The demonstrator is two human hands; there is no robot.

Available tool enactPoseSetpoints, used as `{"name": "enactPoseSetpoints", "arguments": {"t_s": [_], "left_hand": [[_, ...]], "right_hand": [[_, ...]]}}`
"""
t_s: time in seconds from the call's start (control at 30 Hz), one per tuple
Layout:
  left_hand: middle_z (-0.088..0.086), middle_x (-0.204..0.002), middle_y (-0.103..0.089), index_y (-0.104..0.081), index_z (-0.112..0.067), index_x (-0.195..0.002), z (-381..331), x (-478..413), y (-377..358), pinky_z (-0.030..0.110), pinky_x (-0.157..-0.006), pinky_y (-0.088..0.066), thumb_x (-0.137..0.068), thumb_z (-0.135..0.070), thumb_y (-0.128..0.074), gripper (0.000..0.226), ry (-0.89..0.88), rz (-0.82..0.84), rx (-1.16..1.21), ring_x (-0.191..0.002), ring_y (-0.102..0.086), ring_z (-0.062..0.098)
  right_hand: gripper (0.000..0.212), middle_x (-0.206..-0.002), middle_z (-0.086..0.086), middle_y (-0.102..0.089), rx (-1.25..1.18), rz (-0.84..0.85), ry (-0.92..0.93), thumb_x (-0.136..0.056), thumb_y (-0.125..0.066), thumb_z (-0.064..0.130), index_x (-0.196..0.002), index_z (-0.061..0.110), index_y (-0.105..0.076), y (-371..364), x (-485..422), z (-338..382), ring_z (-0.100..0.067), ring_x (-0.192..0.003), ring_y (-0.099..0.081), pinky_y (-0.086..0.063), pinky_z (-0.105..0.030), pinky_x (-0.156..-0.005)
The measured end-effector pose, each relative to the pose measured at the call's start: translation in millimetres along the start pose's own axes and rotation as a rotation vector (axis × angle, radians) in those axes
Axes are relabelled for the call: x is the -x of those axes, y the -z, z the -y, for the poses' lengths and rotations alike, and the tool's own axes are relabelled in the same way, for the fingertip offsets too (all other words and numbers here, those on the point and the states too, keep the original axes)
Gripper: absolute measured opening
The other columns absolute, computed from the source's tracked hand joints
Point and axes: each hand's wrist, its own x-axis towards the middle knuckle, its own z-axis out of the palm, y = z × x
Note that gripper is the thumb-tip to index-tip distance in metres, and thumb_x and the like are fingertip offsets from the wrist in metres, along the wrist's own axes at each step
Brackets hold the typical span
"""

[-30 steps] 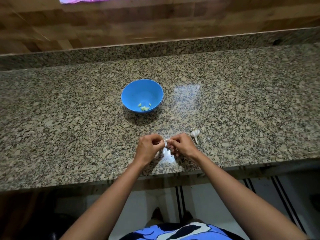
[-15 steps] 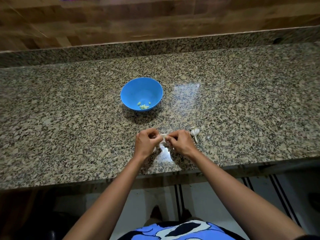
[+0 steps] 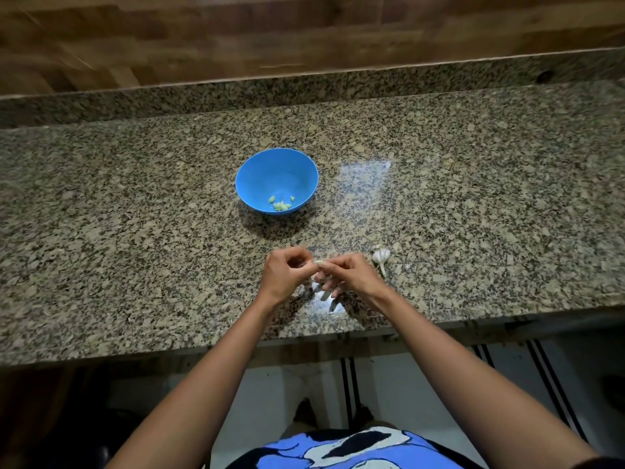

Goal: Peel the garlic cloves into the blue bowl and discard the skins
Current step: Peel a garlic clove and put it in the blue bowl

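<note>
the garlic clove (image 3: 318,263) is mostly hidden between the pinching fingertips (image 3: 325,265).

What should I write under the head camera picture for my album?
Two hands, left hand and right hand, peel a garlic clove near a blue bowl.

1. A speckled granite counter (image 3: 135,231) ran the full width of the view, with a low granite upstand (image 3: 236,93) along its back edge.
2. Behind it rose a wood-plank wall (image 3: 304,32).
3. A pale patch of reflected light (image 3: 363,174) lay on the polished stone.
4. Below the counter's front edge, a white floor (image 3: 389,394) with dark stripes showed.
</note>
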Motion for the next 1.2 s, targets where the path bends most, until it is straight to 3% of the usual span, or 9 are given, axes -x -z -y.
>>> {"name": "enactPoseSetpoints", "arguments": {"t_s": [0.2, 0.3, 0.43, 0.57, 0.67, 0.83, 1.03, 1.1, 1.2], "left_hand": [[-0.008, -0.06, -0.059, -0.066, -0.011, -0.069, -2, 4, -2, 0.014, -0.05, -0.039, -0.078, -0.015, -0.07, 0.01, 0.034, -0.045, -0.024, -0.051, -0.048, -0.003], [-0.008, -0.061, -0.06, -0.066, -0.012, -0.07, -5, 5, -3, 0.014, -0.051, -0.042, -0.079, -0.016, -0.069, 0.01, 0.029, -0.059, -0.041, -0.052, -0.05, -0.004], [-0.004, -0.062, -0.063, -0.068, -0.009, -0.072, -6, 6, -5, 0.018, -0.051, -0.045, -0.078, -0.016, -0.07, 0.01, 0.049, -0.1, -0.027, -0.052, -0.052, -0.003], [-0.004, -0.064, -0.062, -0.065, -0.014, -0.072, -12, 4, -7, 0.019, -0.053, -0.047, -0.08, -0.012, -0.067, 0.009, 0.041, -0.088, -0.004, -0.056, -0.053, 0.004], [-0.005, -0.073, -0.066, -0.068, -0.016, -0.079, -7, -4, 3, 0.023, -0.065, -0.054, -0.083, -0.01, -0.067, 0.008, 0.134, -0.141, -0.014, -0.065, -0.06, 0.007], [0.004, -0.105, -0.071, -0.069, -0.01, -0.106, 2, 4, 0, 0.033, -0.086, -0.056, -0.083, -0.011, -0.069, 0.023, 0.25, 0.011, -0.034, -0.09, -0.067, 0.012], [0.002, -0.095, -0.072, -0.072, -0.015, -0.09, -6, 8, -6, 0.028, -0.074, -0.056, -0.08, -0.023, -0.073, 0.012, 0.218, -0.066, -0.201, -0.08, -0.066, 0.009], [0.001, -0.093, -0.066, -0.064, -0.017, -0.076, -5, 7, -6, 0.029, -0.072, -0.054, -0.074, -0.025, -0.078, 0.016, 0.226, -0.112, -0.242, -0.081, -0.061, 0.011], [-0.003, -0.085, -0.063, -0.06, -0.016, -0.081, -6, 7, -5, 0.026, -0.066, -0.054, -0.077, -0.017, -0.076, 0.016, 0.186, -0.094, -0.167, -0.074, -0.061, 0.011]], "right_hand": [[0.015, -0.068, -0.001, -0.066, 0.338, -0.229, 0.11, -0.088, -0.063, 0.015, -0.094, 0.005, -0.071, -8, -2, -1, -0.009, -0.054, -0.061, -0.048, -0.019, -0.047], [0.016, -0.072, -0.005, -0.07, 0.366, -0.281, 0.153, -0.087, -0.064, 0.018, -0.091, 0.005, -0.072, -9, -2, -1, -0.022, -0.065, -0.069, -0.057, -0.03, -0.055], [0.019, -0.077, -0.005, -0.07, 0.446, -0.315, 0.177, -0.088, -0.063, 0.019, -0.098, 0.005, -0.071, -12, -3, -3, 0.009, -0.048, -0.057, -0.04, -0.007, -0.044], [0.018, -0.081, -0.007, -0.072, 0.444, -0.355, 0.151, -0.088, -0.063, 0.018, -0.097, 0.005, -0.071, -7, -2, -11, 0.002, -0.053, -0.056, -0.043, -0.009, -0.048], [0.021, -0.078, -0.001, -0.07, 0.372, -0.344, 0.161, -0.088, -0.063, 0.018, -0.102, 0.004, -0.069, -9, 1, -18, 0.007, -0.055, -0.059, -0.045, -0.008, -0.053], [0.015, -0.073, 0.002, -0.068, 0.304, -0.33, 0.155, -0.088, -0.061, 0.01, -0.1, 0.006, -0.069, -8, 5, -19, -0.002, -0.05, -0.058, -0.05, -0.019, -0.051], [0.018, -0.079, -0.001, -0.071, 0.267, -0.296, 0.105, -0.089, -0.06, 0.01, -0.105, 0.009, -0.068, -9, 3, -17, -0.02, -0.07, -0.066, -0.054, -0.04, -0.066], [0.018, -0.083, -0.001, -0.072, 0.291, -0.314, 0.098, -0.087, -0.063, 0.013, -0.103, 0.01, -0.069, -8, 2, -17, -0.025, -0.077, -0.067, -0.054, -0.04, -0.068], [0.016, -0.08, 0.002, -0.071, 0.304, -0.33, 0.088, -0.085, -0.065, 0.015, -0.1, 0.011, -0.07, -6, 2, -15, -0.021, -0.075, -0.067, -0.056, -0.041, -0.069]]}}
